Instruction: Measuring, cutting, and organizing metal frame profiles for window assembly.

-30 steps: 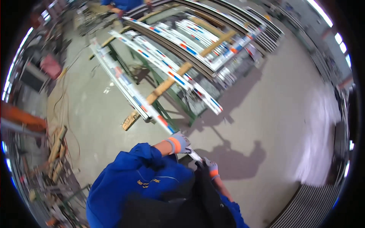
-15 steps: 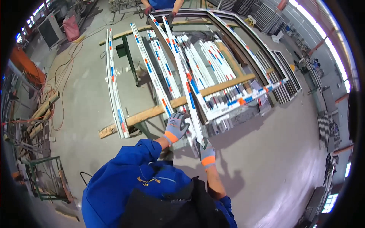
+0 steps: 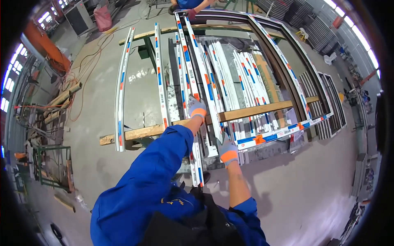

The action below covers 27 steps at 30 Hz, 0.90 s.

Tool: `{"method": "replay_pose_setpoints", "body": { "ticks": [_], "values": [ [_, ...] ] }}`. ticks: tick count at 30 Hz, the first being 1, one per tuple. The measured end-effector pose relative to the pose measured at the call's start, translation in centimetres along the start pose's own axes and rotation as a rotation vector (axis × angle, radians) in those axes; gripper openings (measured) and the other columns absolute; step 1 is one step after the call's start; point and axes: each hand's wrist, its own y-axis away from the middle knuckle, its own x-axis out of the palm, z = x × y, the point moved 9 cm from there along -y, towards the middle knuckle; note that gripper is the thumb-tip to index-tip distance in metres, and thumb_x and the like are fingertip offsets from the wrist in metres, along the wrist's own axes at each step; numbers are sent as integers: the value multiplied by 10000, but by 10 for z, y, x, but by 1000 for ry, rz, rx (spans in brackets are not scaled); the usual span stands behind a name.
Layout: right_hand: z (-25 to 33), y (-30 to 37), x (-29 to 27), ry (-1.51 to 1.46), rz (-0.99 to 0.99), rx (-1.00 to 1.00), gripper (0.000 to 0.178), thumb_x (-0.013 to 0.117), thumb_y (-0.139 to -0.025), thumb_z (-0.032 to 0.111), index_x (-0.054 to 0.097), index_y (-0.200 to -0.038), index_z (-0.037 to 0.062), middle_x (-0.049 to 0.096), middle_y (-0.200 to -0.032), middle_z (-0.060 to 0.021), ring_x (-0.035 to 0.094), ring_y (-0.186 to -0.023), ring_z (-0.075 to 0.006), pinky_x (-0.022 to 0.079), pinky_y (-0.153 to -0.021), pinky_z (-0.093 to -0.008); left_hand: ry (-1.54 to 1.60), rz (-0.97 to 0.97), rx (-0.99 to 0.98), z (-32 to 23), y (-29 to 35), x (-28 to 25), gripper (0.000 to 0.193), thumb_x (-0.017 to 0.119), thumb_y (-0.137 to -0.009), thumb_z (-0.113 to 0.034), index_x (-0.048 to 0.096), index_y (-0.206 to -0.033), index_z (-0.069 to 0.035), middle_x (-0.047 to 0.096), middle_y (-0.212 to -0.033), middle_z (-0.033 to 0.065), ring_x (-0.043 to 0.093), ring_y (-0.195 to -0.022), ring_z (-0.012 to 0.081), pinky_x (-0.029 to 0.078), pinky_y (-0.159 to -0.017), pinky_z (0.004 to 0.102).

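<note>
Both my hands wear grey gloves with orange cuffs. My left hand [image 3: 197, 107] is closed on a long white window-frame bar [image 3: 188, 61] with blue and orange labels, whose near end reaches back under my forearm. Lower and to the right, my right hand [image 3: 228, 150] grips the pointed, mitre-cut near end of a second white bar [image 3: 208, 80]. The two bars run away from me side by side, with a narrow gap between them. At their far ends are the gloved hands [image 3: 190, 14] of a co-worker in blue. My right fingers are partly hidden by the bar end.
Wooden beams [image 3: 152, 132] cross a stand under the bars. More white bars [image 3: 123, 88] lie to the left. On the right rests a large brown-and-white frame [image 3: 287, 131], with several short strips [image 3: 221, 74] beside it. Cables [image 3: 96, 53] trail over the floor at far left.
My left hand has reached forward and closed on the left bar. My right hand still holds its bar end. The two long bars, closely angled before, now lie more nearly parallel. The view has shifted.
</note>
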Motion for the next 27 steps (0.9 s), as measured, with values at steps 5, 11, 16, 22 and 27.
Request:
{"method": "replay_pose_setpoints", "body": {
  "ticks": [5,11,16,22,27],
  "values": [
    [-13,-69,8,-47,-33,-142,582,498,-917,440,424,-1355,63,659,-1029,-239,637,-950,-404,495,-841,-484,-127,-74,21,-7,-2,-5,725,444,-936,-437,262,-1439,51,525,-1308,252,521,-1206,358,425,-1006,410],
    [-6,-111,27,-195,19,-122,508,543,-920,396,464,-1338,118,652,-1039,-257,624,-947,-434,499,-831,-490,-150,-79,-30,-18,10,-21,741,427,-942,-463,253,-1447,50,490,-1344,260,485,-1242,367,408,-1024,414],
    [10,-104,72,4,44,-203,543,466,-936,348,358,-1381,56,676,-976,-224,655,-897,-385,513,-814,-461,-38,-105,77,-39,26,-33,935,621,-830,-474,168,-1479,23,452,-1377,234,463,-1252,368,392,-1035,423],
    [-2,-107,106,-43,126,-274,533,473,-936,253,360,-1411,37,645,-1076,-243,629,-972,-387,494,-856,-447,5,-10,-1,-21,26,-22,1108,786,-674,-393,146,-1473,29,432,-1385,248,403,-1303,370,345,-1084,404],
    [20,-133,39,-406,-41,-736,227,628,-884,251,666,-882,27,677,-837,-119,645,-725,-229,500,-605,-367,172,49,61,-41,18,-19,1012,790,-651,-407,288,-1369,98,587,-1162,277,593,-1063,407,493,-898,427]
  ]
}}
